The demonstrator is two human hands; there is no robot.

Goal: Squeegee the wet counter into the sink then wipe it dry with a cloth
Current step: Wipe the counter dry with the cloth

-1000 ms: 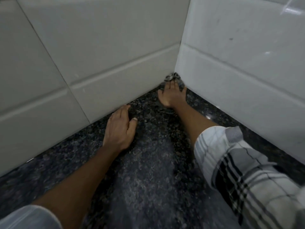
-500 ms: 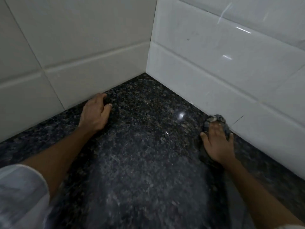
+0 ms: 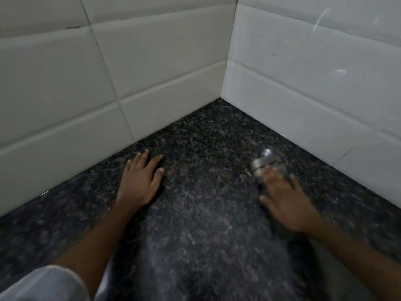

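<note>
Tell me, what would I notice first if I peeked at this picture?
Two bare hands on a dark speckled counter in a corner of white tiled walls. The left hand lies flat near the left wall. The right hand, blurred, presses a grey cloth toward the right wall.

Two hands are showing on one dark speckled counter [image 3: 201,153]: the left hand [image 3: 141,181] and the right hand [image 3: 284,203]. One cloth [image 3: 263,165] is peeking out (blurred, mind you). Two tiled walls [image 3: 303,72] are meeting in one corner.
</note>
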